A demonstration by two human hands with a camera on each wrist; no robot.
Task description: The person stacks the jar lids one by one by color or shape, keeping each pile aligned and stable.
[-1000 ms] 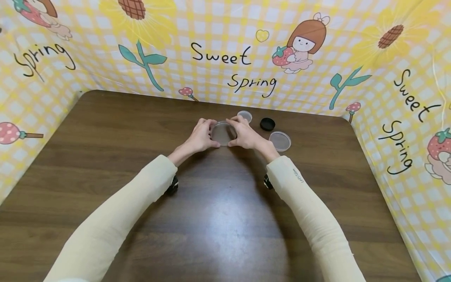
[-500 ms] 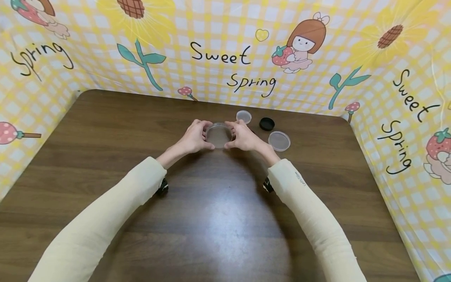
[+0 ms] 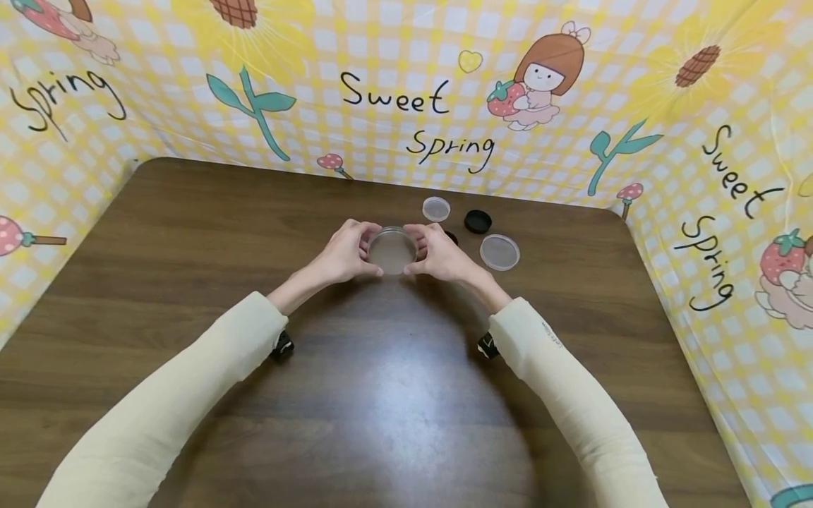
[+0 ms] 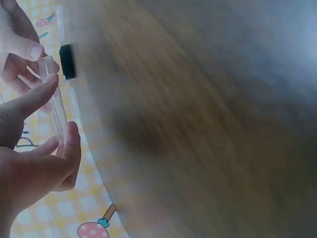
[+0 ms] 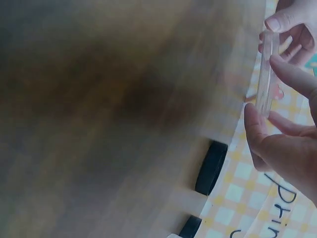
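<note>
A clear round petri dish [image 3: 392,254] is held up over the table between both hands. My left hand [image 3: 346,254] grips its left side, thumb at the near rim and fingers at the far rim. On the opposite side my right hand [image 3: 441,255] holds it the same way. Seen edge-on in the left wrist view, the dish [image 4: 58,116] shows as a thin clear disc with stacked rims. Fingertips of both hands also pinch the dish [image 5: 266,74] in the right wrist view.
Right of the hands on the brown table [image 3: 406,395] lie a small clear round dish [image 3: 436,209], a black round cap [image 3: 478,221] and a larger clear round dish [image 3: 500,252]. Another black piece [image 3: 452,238] is partly hidden behind the right hand. Patterned cloth [image 3: 381,42] surrounds the table.
Both hands have shifted slightly left and nearer the person, carrying the petri dish. The black piece behind the right hand has come partly into view.
</note>
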